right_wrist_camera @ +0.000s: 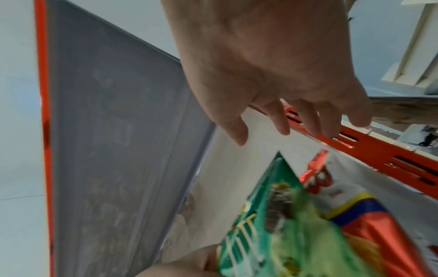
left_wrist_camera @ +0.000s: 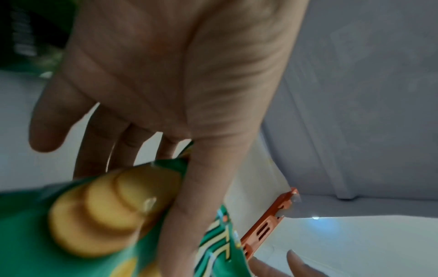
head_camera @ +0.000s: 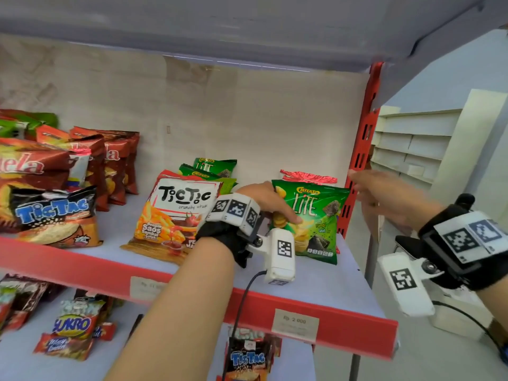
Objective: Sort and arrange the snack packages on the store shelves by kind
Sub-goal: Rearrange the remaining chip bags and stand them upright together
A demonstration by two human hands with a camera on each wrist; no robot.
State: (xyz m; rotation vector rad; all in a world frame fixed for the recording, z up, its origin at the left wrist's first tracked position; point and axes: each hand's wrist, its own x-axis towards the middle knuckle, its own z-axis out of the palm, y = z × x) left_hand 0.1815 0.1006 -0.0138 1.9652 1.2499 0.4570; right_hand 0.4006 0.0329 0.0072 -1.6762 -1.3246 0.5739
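Note:
My left hand (head_camera: 270, 202) grips the left edge of a green Chitato Lite bag (head_camera: 316, 218), thumb on its front and fingers behind it; the left wrist view shows the thumb (left_wrist_camera: 189, 215) across the green bag (left_wrist_camera: 94, 215). The bag stands upright at the right end of the upper shelf (head_camera: 316, 281). Behind it lies a red-and-white bag (head_camera: 308, 176), seen in the right wrist view as the red bag (right_wrist_camera: 369, 224) behind the green one (right_wrist_camera: 284, 234). My right hand (head_camera: 379, 193) hovers, fingers relaxed and empty, by the red upright (head_camera: 360, 160). Two more Chitato Lite bags (head_camera: 214, 166) stand behind a Tic Tic bag (head_camera: 176, 215).
Red Kusuka-style bags (head_camera: 110, 160) and a Tic Tac bag (head_camera: 55, 215) fill the shelf's left side. The lower shelf holds a Sukro bag (head_camera: 72, 325) and another Tic Tac bag (head_camera: 247, 358). Bare shelf lies between the piles. White shelving (head_camera: 412, 144) stands beyond the upright.

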